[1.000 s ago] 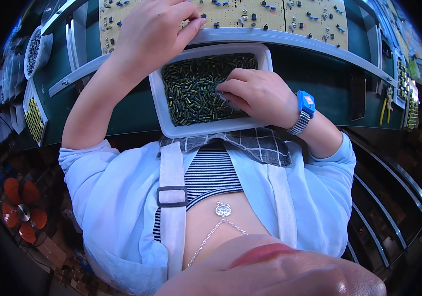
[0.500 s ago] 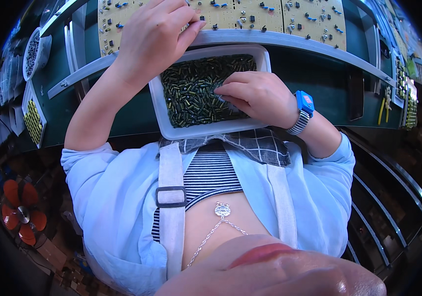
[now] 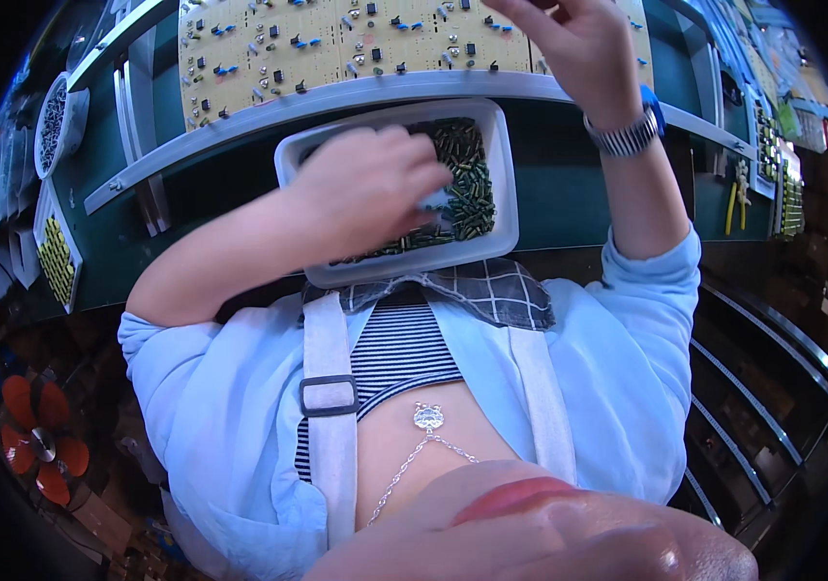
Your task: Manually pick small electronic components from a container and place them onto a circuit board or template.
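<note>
A white plastic tray (image 3: 503,184) full of small dark green cylinders, which look like electrolytic capacitors (image 3: 467,189), stands at the table's near edge. My left hand (image 3: 365,189) is over it, smeared by motion, its fingers bent down toward the parts and their grip unclear. Farther right, my right hand (image 3: 588,58) is raised over the yellowish circuit boards (image 3: 365,29). Its fingers are curled in toward the thumb, and the top of the picture cuts them off, so anything in them is hidden. A banded wrist strap (image 3: 624,136) circles the right wrist.
A metal rail (image 3: 356,92) runs between the boards and the tray. On the left are a white bowl of small parts (image 3: 54,126) and a holder of yellow-green pieces (image 3: 58,261). Yellow-handled pliers (image 3: 731,205) lie at the right. An orange fan (image 3: 44,441) stands low on the left.
My left hand has come down from the boards to the tray. My right hand has left the tray and gone up and right to the boards.
</note>
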Motion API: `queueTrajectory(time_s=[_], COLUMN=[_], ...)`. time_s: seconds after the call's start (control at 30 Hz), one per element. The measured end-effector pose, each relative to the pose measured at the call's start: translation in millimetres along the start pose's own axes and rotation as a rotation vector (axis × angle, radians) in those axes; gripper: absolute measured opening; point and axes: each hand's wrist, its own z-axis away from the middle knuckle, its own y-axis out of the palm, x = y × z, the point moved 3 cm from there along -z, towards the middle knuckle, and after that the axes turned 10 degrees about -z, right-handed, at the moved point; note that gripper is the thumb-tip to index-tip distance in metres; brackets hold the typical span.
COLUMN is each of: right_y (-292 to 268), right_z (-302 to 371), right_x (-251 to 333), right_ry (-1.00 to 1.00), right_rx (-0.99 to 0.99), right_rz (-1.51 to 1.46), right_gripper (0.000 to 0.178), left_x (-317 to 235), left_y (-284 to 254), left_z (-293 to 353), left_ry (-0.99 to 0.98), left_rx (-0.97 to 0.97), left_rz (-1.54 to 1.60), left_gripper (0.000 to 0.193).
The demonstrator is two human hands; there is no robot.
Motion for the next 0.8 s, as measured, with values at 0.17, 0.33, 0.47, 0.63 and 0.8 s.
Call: queueTrajectory(time_s=[0.17,0.33,0.47,0.63,0.8], right_y=[-3.5,-4.5,-5.0,-3.3,3.2], right_z=[-20.5,-12.1,-12.2,-11.6,-9.7], right_x=[-20.6,-20.3,-18.6,-14.4,-3.9], right_ry=[0.005,0.146,0.086,0.038,-0.065], right_rx=[0.087,0.133,0.137,0.146,0.123], right_rz=[0.305,0.275,0.389,0.463,0.512], right_gripper=[0.015,0.015,0.018,0.021,0.022], left_x=[-7.9,-3.8,-6.4,-6.5,-6.4], left_y=[30.9,35.3,27.9,28.0,21.5], left_z=[13.7,15.0,11.4,11.1,11.0], left_ry=[0.052,0.058,0.016,-0.019,-0.001], left_rx=[0.151,0.194,0.136,0.125,0.073], left_rz=[-0.082,-0.075,0.017,0.096,0.148], left_gripper=[0.02,0.017,0.011,0.01,0.014])
